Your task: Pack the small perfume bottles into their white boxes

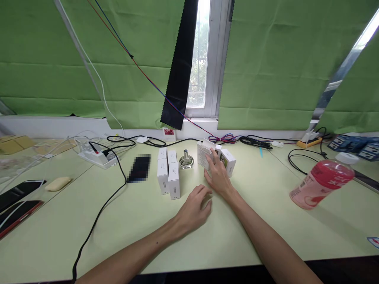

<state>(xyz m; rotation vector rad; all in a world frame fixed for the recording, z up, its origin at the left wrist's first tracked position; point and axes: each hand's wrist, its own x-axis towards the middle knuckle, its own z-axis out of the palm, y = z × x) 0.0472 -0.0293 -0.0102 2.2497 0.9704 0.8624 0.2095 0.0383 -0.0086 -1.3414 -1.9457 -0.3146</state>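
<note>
My right hand (219,175) reaches forward with its fingers against a white box (203,154) and appears to grip it; the fingers hide part of it. Just right of these fingers stands another white box (230,162) with a dark picture on its side. My left hand (195,207) rests on the table, empty, its fingers loosely bent and the thumb apart. Ahead of it, to the left, several small white boxes (174,181) stand upright in a close group. A clear glass bottle with a blue-topped cap (186,161) stands between that group and the boxes at my right hand.
A pink drink bottle (319,183) tilts in view at the right. On the left are a power strip (99,154), a black cable (100,211), phones (22,193) and a cream oval case (58,184). Coiled cables (254,142) line the wall. A pixelated dark patch (140,167) lies left of the boxes.
</note>
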